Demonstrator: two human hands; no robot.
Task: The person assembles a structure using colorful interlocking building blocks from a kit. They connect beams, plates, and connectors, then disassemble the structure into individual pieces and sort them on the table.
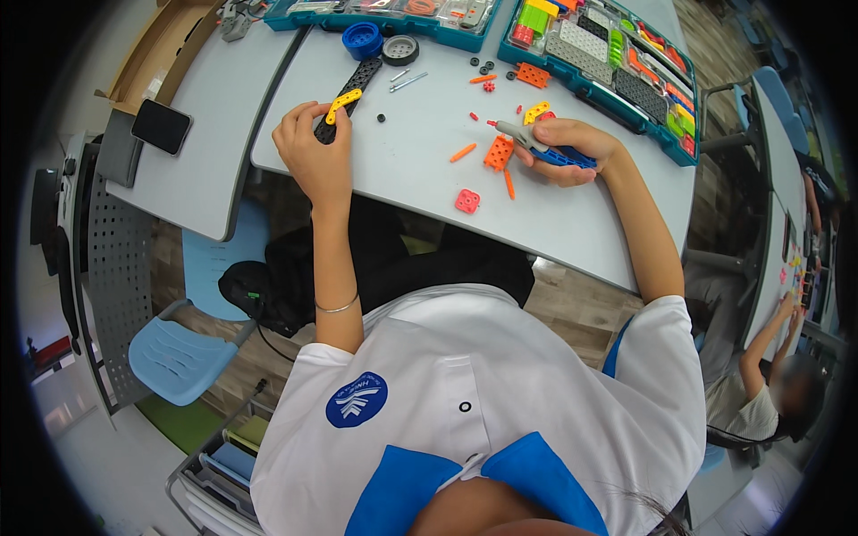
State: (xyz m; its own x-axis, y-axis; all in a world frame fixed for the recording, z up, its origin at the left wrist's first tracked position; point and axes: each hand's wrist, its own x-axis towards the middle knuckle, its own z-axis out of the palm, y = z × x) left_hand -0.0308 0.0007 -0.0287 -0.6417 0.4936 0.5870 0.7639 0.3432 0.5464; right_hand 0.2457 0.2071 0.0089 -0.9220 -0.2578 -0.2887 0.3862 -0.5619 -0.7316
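My left hand (315, 147) is closed around a long black perforated beam (359, 82). A yellow angled connector (343, 104) lies across that beam by my fingertips. In my right hand (576, 150) is a grey and blue plier-like tool (527, 138), its nose pointing left with a small red piece (492, 123) at the tip. Close by the tool are an orange perforated plate (499, 154), orange pins (463, 153) and a yellow piece (536, 113). A pink square block (467, 201) sits near the table's front edge.
A blue wheel rim (362, 40) and a grey wheel with a black tyre (400, 50) stand beyond my left hand. Teal parts cases (597, 80) line the table's far side. On the left table lie a phone (162, 127) and a cardboard box (161, 58). Another person works at the right.
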